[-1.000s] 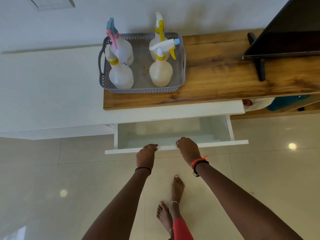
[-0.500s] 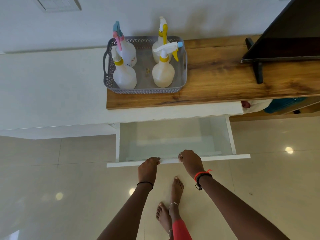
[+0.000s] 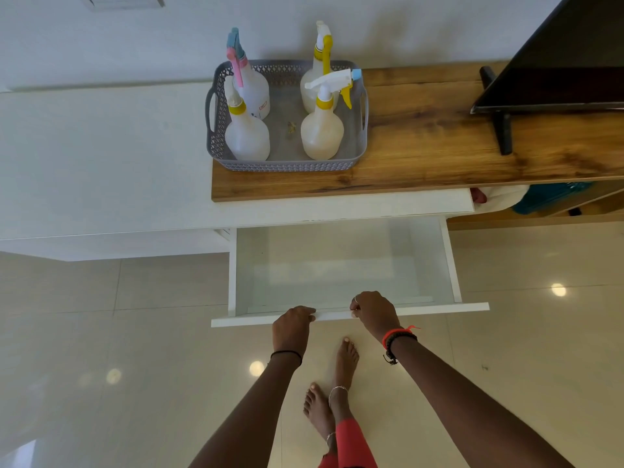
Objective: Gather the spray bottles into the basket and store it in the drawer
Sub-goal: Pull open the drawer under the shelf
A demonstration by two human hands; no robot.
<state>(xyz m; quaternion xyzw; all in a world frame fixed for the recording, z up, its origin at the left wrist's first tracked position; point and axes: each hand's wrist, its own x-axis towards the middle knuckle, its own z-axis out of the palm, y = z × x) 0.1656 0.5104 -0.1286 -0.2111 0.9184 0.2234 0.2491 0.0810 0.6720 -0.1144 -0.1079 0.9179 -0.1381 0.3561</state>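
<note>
A grey perforated basket [image 3: 287,165] stands on the left end of the wooden top [image 3: 439,153]. Several spray bottles stand upright in it: one with a pink and blue trigger [image 3: 251,89], a clear one with a yellow collar [image 3: 246,136], a yellow-trigger one at the back [image 3: 315,86], and a white-trigger one [image 3: 322,133]. Below, the white drawer [image 3: 450,265] is pulled far out and holds nothing. My left hand [image 3: 292,327] and my right hand [image 3: 373,314] both grip the top edge of the drawer's front panel.
A black television [image 3: 567,59] on a stand takes up the right of the wooden top. An open shelf under it holds a teal item [image 3: 547,199] and a white one. Glossy tiled floor [image 3: 101,366] surrounds my bare feet [image 3: 337,383], just in front of the drawer.
Both hands have drawn the drawer front towards me, so the drawer stands much further out than a second ago. The basket and bottles have not moved.
</note>
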